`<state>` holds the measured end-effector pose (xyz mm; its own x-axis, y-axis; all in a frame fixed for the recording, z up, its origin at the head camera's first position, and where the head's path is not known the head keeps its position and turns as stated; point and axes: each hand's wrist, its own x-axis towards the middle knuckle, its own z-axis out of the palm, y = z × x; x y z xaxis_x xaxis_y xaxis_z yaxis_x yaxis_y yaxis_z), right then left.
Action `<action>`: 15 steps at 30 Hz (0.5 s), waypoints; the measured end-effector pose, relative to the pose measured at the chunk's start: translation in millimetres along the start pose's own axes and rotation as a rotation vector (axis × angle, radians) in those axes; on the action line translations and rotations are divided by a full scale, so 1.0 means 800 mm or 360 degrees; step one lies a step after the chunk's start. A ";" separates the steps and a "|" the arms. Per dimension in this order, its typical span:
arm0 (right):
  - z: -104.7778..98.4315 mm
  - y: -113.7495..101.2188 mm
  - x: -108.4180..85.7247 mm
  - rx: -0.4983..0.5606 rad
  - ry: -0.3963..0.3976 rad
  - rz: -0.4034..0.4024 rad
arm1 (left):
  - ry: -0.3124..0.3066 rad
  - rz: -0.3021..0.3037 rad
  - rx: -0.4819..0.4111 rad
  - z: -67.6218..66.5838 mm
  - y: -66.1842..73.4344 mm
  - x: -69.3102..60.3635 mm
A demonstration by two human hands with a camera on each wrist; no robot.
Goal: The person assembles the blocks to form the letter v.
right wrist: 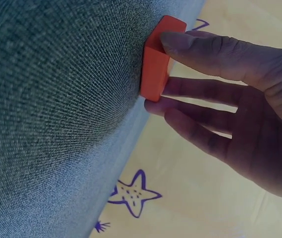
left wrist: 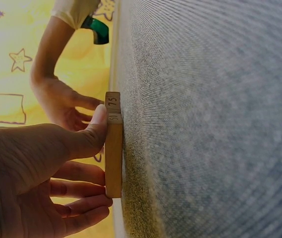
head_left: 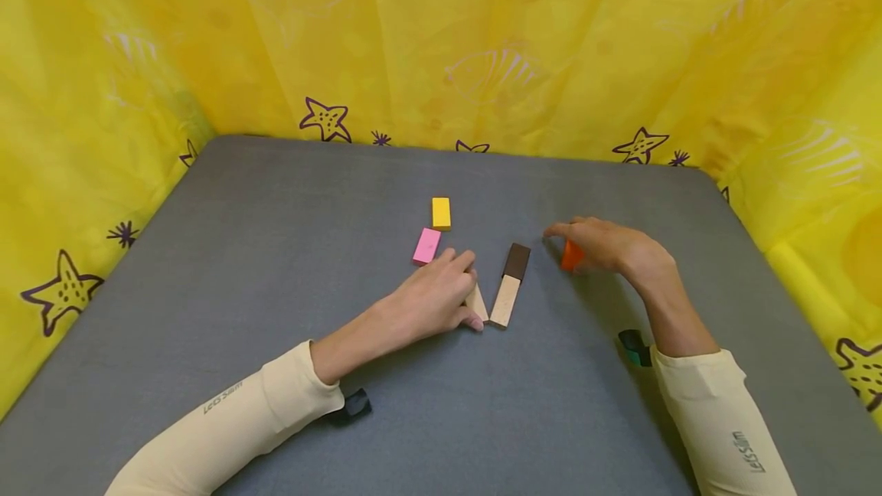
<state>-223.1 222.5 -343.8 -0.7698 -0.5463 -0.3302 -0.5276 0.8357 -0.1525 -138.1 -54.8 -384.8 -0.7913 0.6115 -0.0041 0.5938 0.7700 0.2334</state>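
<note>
My left hand (head_left: 437,293) pinches a plain wooden domino-like block (head_left: 477,305) flat on the table, thumb at its near end and fingers toward its far end. In the left wrist view that block (left wrist: 113,158) shows a printed number on its end. Touching its near corner, or nearly so, is a second plain wooden block (head_left: 506,301), and the two form a V. A dark brown block (head_left: 517,260) continues the second one's line. To the right, my right hand (head_left: 609,243) holds an orange block (right wrist: 155,64) between thumb and fingers, on or just above the table.
A pink block (head_left: 426,246) lies just beyond my left hand, with a yellow block (head_left: 441,213) behind it. The grey table (head_left: 276,236) is bordered by yellow patterned cloth (head_left: 427,37). Dark straps (head_left: 634,347) hang by both sleeves.
</note>
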 end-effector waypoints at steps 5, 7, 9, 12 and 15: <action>0.001 0.001 -0.001 -0.0037 0.0037 -0.0021 | 0.0011 0.0019 0.0009 0.000 0.000 0.000; 0.000 0.000 -0.001 -0.0052 0.0049 -0.0021 | 0.0015 0.0026 0.0013 0.000 0.000 0.000; -0.001 0.000 -0.002 -0.0065 0.0061 -0.0022 | 0.0017 0.0026 0.0010 0.001 0.000 0.000; -0.002 -0.001 -0.003 -0.0071 0.0072 -0.0018 | 0.0018 0.0026 0.0013 0.001 -0.001 0.000; -0.004 -0.002 -0.004 -0.0073 0.0083 -0.0022 | 0.0019 0.0025 0.0011 0.002 -0.001 0.001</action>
<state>-221.1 222.8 -339.6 -0.7794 -0.5608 -0.2792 -0.5531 0.8253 -0.1137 -138.8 -55.1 -386.4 -0.7834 0.6215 0.0113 0.6073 0.7614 0.2266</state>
